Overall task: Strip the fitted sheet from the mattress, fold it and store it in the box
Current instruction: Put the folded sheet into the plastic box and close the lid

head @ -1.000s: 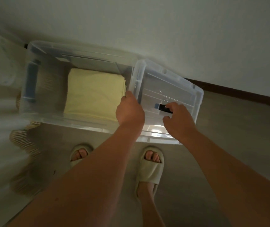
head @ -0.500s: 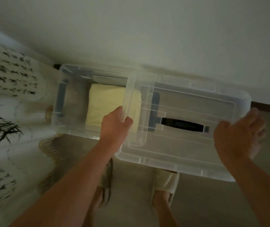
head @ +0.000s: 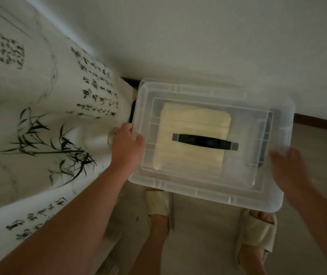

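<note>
Both forearms were bare, with no sleeves, watch or rings showing on the left hand (head: pixel 128 144) or the blurred right hand (head: pixel 289 171). The feet wore pale cream open-toed slides (head: pixel 257 235) with a broad, smooth strap.

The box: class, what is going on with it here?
A person is putting the clear lid on the box. The left hand grips the lid's left edge; the right hand, blurred, is at its right edge. The folded yellow sheet lies inside, seen through the lid. Whether the lid is seated is unclear.
</note>
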